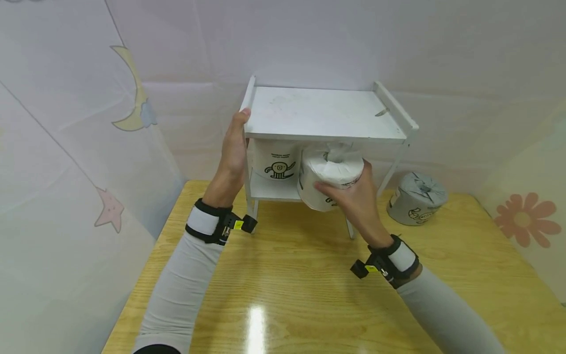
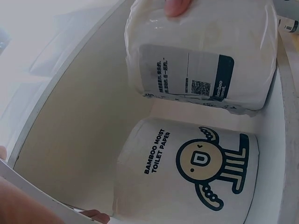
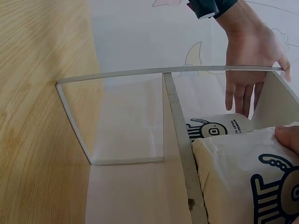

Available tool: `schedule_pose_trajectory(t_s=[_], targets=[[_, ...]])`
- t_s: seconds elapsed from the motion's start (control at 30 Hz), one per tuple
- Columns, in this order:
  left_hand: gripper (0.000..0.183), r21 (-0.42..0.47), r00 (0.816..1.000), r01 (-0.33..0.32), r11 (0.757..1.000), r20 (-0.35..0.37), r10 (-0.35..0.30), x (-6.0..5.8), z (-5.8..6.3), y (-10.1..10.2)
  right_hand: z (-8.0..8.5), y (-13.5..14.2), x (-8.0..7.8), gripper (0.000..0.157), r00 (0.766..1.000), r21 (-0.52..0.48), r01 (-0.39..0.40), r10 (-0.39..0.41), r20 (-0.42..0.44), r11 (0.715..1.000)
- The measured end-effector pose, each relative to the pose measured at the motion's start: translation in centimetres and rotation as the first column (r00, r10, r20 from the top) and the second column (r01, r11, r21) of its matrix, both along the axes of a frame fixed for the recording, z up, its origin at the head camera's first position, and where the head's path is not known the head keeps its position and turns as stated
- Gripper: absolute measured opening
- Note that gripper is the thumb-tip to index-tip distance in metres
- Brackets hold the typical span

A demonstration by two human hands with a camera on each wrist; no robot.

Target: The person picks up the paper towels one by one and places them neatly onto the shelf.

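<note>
A small white two-tier shelf (image 1: 323, 113) stands on the wooden table. My left hand (image 1: 233, 150) grips its left side, the thumb on the upper edge; in the right wrist view its fingers (image 3: 238, 98) reach inside the side frame. My right hand (image 1: 353, 196) holds a wrapped toilet paper roll (image 1: 329, 169) at the front of the lower tier, thumb in front and fingers round its right side. Another wrapped roll (image 2: 187, 172), printed with a cartoon figure, stands upright on the lower tier at the left. The held roll is slightly tilted and overlaps the shelf's front edge.
A third wrapped toilet paper roll (image 1: 417, 199) stands on the wooden table (image 1: 283, 295), right of the shelf. Behind is a pale cloth backdrop (image 1: 185, 59) with moon, star and flower prints. The shelf's thin legs (image 1: 349, 228) reach down to the tabletop.
</note>
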State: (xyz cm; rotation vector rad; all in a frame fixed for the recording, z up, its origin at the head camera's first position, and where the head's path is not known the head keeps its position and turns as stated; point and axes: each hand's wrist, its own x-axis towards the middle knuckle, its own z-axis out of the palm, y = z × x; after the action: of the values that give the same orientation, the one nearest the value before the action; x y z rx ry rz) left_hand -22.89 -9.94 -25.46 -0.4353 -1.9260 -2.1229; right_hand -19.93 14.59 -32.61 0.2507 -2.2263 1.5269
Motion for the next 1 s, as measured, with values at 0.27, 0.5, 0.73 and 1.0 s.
schedule_pose_trajectory(t_s=[0.27, 0.5, 0.73, 1.0], targets=[[0.066, -0.009, 1.0, 0.004, 1.0, 0.003, -0.004, 0.0, 0.1, 0.0, 0.3, -0.5, -0.1, 0.105, 0.999, -0.001, 0.03, -0.03, 0.038, 1.0], [0.066, 0.006, 1.0, 0.004, 1.0, 0.011, -0.004, 0.1, 0.3, 0.0, 2.2, -1.3, 0.6, 0.1, 1.0, -0.007, 0.01, -0.01, 0.022, 1.0], [0.065, 0.01, 1.0, 0.007, 1.0, 0.003, -0.007, 0.7, 0.6, 0.1, 2.2, -1.4, -0.1, 0.102, 1.0, -0.004, 0.026, -0.026, -0.001, 1.0], [0.064, 0.006, 1.0, 0.011, 1.0, 0.009, -0.011, 1.8, 1.5, 0.4, 2.2, -0.7, 0.5, 0.11, 0.996, 0.025, 0.004, -0.006, 0.09, 1.0]])
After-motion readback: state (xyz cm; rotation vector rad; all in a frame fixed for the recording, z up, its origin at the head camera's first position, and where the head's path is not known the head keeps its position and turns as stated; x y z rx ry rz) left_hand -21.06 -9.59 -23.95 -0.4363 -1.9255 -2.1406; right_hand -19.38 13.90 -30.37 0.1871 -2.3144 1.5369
